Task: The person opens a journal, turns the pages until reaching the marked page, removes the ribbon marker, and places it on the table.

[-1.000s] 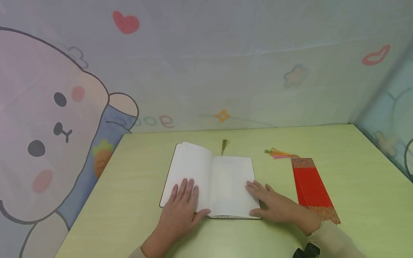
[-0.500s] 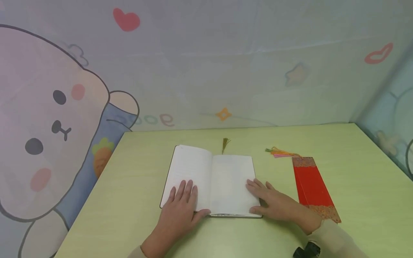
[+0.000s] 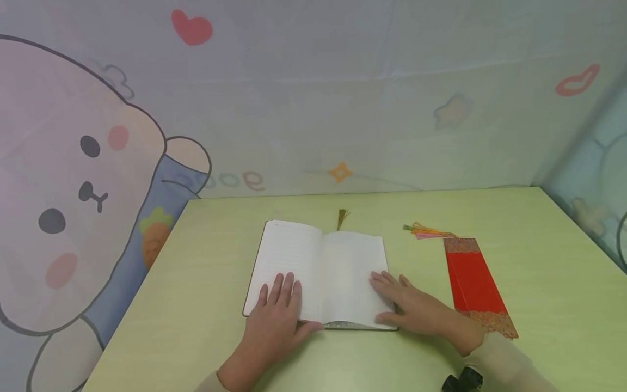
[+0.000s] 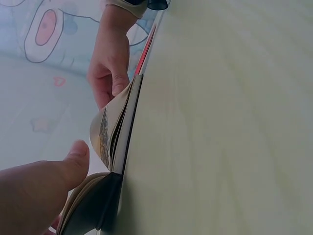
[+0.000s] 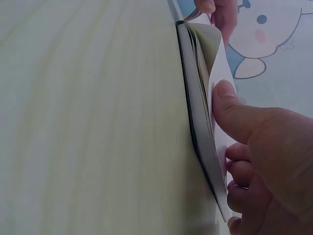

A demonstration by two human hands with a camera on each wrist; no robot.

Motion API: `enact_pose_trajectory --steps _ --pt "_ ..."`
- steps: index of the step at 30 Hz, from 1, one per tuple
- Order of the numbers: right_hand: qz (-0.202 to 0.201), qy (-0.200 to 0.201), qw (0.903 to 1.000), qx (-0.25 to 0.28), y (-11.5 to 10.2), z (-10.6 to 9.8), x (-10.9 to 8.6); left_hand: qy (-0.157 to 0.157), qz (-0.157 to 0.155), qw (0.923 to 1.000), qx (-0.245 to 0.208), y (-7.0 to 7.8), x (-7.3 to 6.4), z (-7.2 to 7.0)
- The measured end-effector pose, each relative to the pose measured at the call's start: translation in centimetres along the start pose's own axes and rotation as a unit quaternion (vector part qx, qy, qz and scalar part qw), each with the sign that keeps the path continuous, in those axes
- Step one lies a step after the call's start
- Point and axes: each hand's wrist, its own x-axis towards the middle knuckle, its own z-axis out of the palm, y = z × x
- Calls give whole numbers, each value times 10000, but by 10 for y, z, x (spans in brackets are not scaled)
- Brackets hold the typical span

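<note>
An open notebook (image 3: 348, 272) with pale pages lies on the table in the head view. My left hand (image 3: 273, 321) rests with outstretched fingers on the lower left page, its thumb along the bottom edge. On the right page lies my right hand (image 3: 413, 309), fingers spread from the outer edge inward and thumb near the lower corner. Next to the spine the right page bulges upward. Both wrist views show this raised page (image 5: 210, 44) arching off the stack, and the right thumb (image 5: 227, 95) presses on it. A dark gold tassel (image 3: 342, 218) sticks out past the notebook's top edge.
To the right lies a red sleeve (image 3: 477, 280) with patterned gold ends, partly behind the right forearm. Colourful tassels (image 3: 426, 232) trail from its top. A printed cloth backdrop (image 3: 313, 98) stands behind the pale green table (image 3: 196, 272).
The right page has risen into a bulge near the spine as my right hand shifted slightly left. My left thumb reaches a little further right; the left hand otherwise stays in place.
</note>
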Motion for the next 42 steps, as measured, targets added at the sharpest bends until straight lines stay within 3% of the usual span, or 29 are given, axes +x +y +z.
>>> enact_pose_trajectory --steps 13,18,29,42 --pt "-71 -155 9997 165 -8 -3 1 -76 -121 9999 -23 5 2 -4" --pt "-136 -147 9997 168 -10 -4 1 124 -146 9998 -68 6 4 -5" --pt "-621 135 9978 192 -16 -5 2 163 -405 9986 -307 10 5 -4" --pt "-536 503 9971 204 -13 -6 -1 1009 -82 9947 -154 7 6 -4"
